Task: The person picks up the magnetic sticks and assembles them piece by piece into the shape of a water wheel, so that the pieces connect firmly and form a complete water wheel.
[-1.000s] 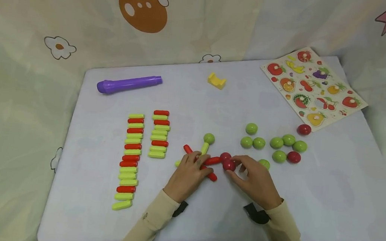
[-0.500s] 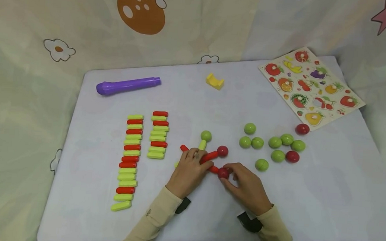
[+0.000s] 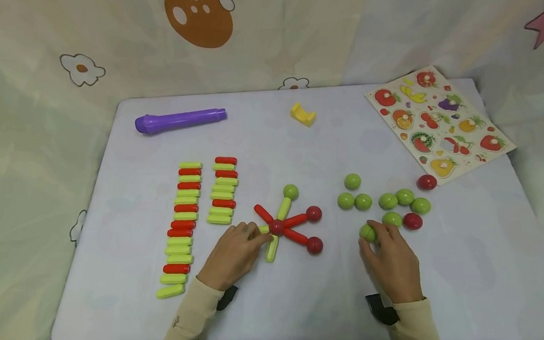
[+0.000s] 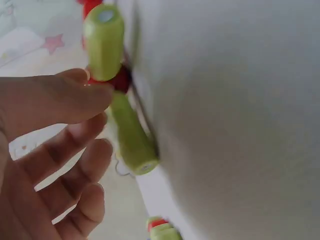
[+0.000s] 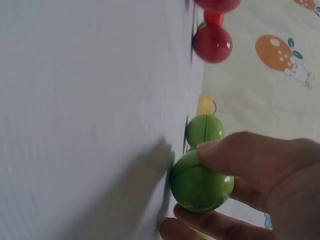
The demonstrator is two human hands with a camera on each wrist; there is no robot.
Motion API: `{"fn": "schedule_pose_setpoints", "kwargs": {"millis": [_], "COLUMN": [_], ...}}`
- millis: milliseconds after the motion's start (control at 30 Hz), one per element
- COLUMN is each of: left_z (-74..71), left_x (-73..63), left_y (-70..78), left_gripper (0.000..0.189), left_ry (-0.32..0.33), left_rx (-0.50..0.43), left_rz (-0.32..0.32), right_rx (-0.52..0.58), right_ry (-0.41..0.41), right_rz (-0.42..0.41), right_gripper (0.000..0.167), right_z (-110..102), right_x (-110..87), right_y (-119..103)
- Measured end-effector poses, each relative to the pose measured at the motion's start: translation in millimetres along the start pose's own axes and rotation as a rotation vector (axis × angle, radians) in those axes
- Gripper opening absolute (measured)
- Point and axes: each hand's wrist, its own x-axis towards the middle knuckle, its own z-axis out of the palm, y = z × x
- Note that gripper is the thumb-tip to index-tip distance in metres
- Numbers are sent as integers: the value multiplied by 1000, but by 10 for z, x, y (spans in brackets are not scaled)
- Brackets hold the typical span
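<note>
A star of magnetic building sticks [image 3: 295,237] lies at mid table, red and green sticks spreading from a central red ball [image 3: 276,226]. Red balls cap the two right-hand sticks; a green ball [image 3: 291,192] caps the upper one. My left hand [image 3: 233,254] pinches the star at its left green stick, close to the centre; the fingers partly hide that stick. In the left wrist view, a green stick [image 4: 104,45] shows a silver disc in its end. To the right, my right hand [image 3: 394,263] grips a green ball [image 5: 202,182] low at the table surface.
Several green balls [image 3: 363,201] and a red ball [image 3: 412,221] lie beyond my right hand. Two columns of sticks [image 3: 181,232] stand at left. Behind are a purple microphone-shaped toy [image 3: 180,120], a yellow piece [image 3: 302,115] and a fruit puzzle board [image 3: 441,124].
The right hand placed a red ball on the lower right red stick, let go, and moved right to a green ball. The left hand shifted left, and the star turned, uncovering its centre.
</note>
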Motion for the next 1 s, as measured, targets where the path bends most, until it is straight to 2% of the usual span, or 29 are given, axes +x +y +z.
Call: {"fn": "schedule_pose_setpoints", "kwargs": {"millis": [100, 233, 333, 433, 500, 600, 700, 767, 1000], "left_z": [47, 98, 100, 108, 124, 159, 185, 195, 217], "left_x": [-3, 60, 147, 252, 316, 392, 432, 448, 492], "left_y": [14, 60, 108, 157, 184, 205, 202, 193, 184], "left_gripper": [41, 43, 39, 28, 22, 17, 19, 23, 30], "left_ry": [-55, -52, -23, 13, 31, 37, 25, 17, 55], "left_rx": [10, 52, 94, 142, 170, 192, 195, 189, 100], "left_rz": [26, 73, 110, 145, 163, 178, 177, 172, 140], "right_rx": [31, 78, 143, 225, 270, 300, 279, 268, 268], "right_ry": [-71, -67, -43, -34, -61, -155, -260, -294, -268], "right_rz": [27, 1, -76, -194, -255, -305, -312, -313, -251], "right_gripper": [43, 43, 44, 47, 47, 45, 41, 39, 46], "right_z": [5, 17, 11, 7, 23, 83, 170, 216, 248], "right_x": [-11, -32, -47, -66, -84, -113, -133, -140, -103], "right_y": [-16, -66, -120, -184, -222, -265, -287, -297, -338]}}
